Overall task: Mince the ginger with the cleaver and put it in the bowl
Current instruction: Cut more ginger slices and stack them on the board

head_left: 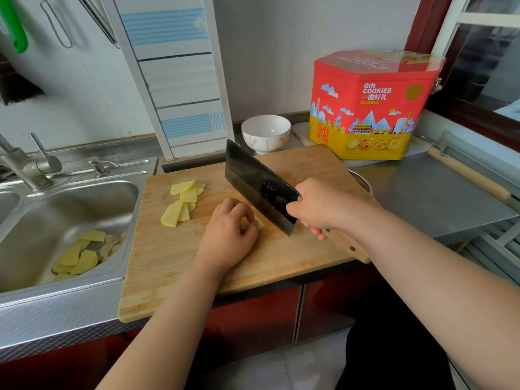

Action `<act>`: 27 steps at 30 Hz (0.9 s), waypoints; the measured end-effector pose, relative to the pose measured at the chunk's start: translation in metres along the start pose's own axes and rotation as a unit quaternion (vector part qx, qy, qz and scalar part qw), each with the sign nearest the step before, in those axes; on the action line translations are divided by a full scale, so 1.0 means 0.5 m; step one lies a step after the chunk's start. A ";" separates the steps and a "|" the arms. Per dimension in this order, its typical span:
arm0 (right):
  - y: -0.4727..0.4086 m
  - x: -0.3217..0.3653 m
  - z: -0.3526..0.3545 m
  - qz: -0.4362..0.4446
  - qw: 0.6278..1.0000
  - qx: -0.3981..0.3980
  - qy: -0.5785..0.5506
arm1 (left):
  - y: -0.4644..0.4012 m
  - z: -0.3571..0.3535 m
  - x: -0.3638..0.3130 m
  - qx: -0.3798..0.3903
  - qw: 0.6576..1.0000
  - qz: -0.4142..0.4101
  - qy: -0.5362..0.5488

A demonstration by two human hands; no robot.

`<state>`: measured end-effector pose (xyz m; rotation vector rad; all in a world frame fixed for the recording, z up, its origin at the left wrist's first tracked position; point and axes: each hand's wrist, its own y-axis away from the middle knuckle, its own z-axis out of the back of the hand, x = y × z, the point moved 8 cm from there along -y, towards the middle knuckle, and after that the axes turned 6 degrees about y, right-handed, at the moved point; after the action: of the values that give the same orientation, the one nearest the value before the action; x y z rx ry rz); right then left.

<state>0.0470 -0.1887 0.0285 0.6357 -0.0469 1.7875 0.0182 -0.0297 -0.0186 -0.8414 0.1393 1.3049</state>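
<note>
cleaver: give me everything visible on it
The cleaver has a broad, dark rectangular blade with a paler ground edge and a light wooden handle with dark rivets. The right hand grips it where blade meets handle. It is tilted, heel near the cutting board, tip raised toward the bowl, beside the left hand.

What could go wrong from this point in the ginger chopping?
The left hand pins a ginger piece right beside the dark steel cleaver gripped by the right hand, so its fingertips could be nicked. The white ceramic bowl sits behind the wooden cutting board, so transfer may spill.
</note>
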 end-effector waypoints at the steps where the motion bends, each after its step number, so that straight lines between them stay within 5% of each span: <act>1: 0.003 0.007 0.005 0.007 1.000 -0.005 0.011 | 0.000 -0.001 0.000 0.007 1.000 0.002 -0.001; 15: 0.010 0.043 -0.024 -0.015 0.995 0.047 0.084 | -0.004 -0.007 0.001 0.011 1.000 -0.009 -0.026; 27: -0.006 -0.002 -0.022 -0.026 0.999 0.017 -0.009 | 0.003 0.004 0.005 0.011 1.000 0.011 0.011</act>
<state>0.0454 -0.1849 0.0178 0.6722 -0.0128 1.7353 0.0169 -0.0265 -0.0195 -0.8378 0.1799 1.3135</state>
